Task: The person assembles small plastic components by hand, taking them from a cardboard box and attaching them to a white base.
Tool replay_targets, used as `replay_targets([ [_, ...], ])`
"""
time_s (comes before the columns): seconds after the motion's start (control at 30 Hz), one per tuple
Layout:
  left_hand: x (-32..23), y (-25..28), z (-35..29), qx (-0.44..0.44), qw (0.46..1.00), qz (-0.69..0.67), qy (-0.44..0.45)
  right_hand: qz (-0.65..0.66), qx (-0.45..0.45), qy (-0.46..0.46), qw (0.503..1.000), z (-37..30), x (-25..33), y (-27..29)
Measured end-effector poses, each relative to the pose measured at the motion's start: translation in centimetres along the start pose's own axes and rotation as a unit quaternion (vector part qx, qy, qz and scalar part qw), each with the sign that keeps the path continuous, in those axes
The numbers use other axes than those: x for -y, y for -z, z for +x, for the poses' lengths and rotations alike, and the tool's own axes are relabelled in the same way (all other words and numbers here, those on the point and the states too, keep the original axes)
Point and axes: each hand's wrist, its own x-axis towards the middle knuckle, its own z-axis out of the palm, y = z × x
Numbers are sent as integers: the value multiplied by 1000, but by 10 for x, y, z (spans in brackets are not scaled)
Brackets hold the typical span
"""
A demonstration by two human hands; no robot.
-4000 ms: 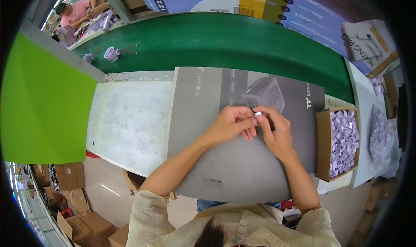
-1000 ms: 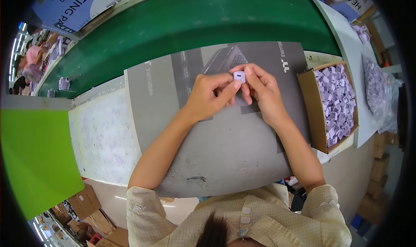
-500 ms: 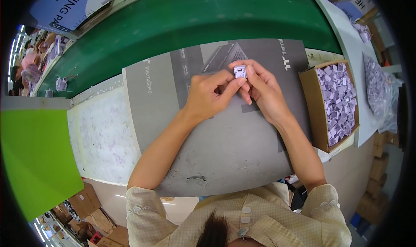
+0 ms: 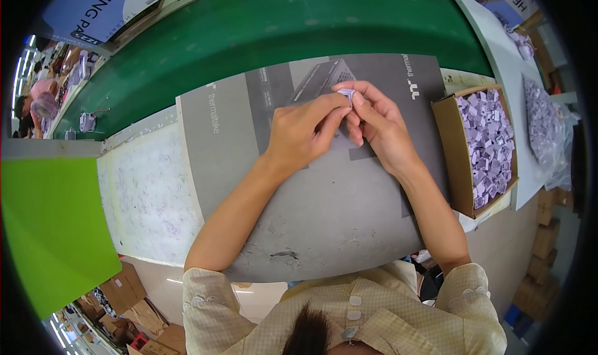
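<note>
A small lilac plastic housing [image 4: 347, 93] is held up over the grey printed cardboard sheet [image 4: 311, 211], between both my hands. My right hand [image 4: 386, 127] pinches it from the right, with thumb and forefinger on its side. From the left, my left hand [image 4: 302, 130] closes on it, its forefinger lying across the front and its thumb just below. Those fingers hide most of the housing, so only its upper edge shows. To the right of my right forearm, an open cardboard box [image 4: 453, 152] is filled with many similar lilac pieces.
A green conveyor belt [image 4: 249, 37] runs along the far side. At the left are a stained white tabletop [image 4: 146, 187] and a bright green panel [image 4: 56, 224]. A clear bag of lilac parts [image 4: 542, 118] lies beyond the box. A lilac part with wires [image 4: 88, 122] is far left.
My left forefinger has moved up and over the housing, covering its front face, which showed before. My right hand keeps its pinch in nearly the same place.
</note>
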Motion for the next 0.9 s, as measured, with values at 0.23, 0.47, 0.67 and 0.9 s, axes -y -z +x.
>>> replay_targets([
  [0.23,0,-1,1,-8,1000,16,-4,-3,-1,-1,1000,0,1,2],
  [0.47,1,-4,1,-35,999,-2,3,9,2,-11,1000,1,1,1],
  [0.67,-2,-2,3,-24,999,0,23,7,-2,-16,1000,1,1,2],
  [0.9,3,-4,1,-27,999,-17,16,-5,1,-13,1000,1,1,2],
])
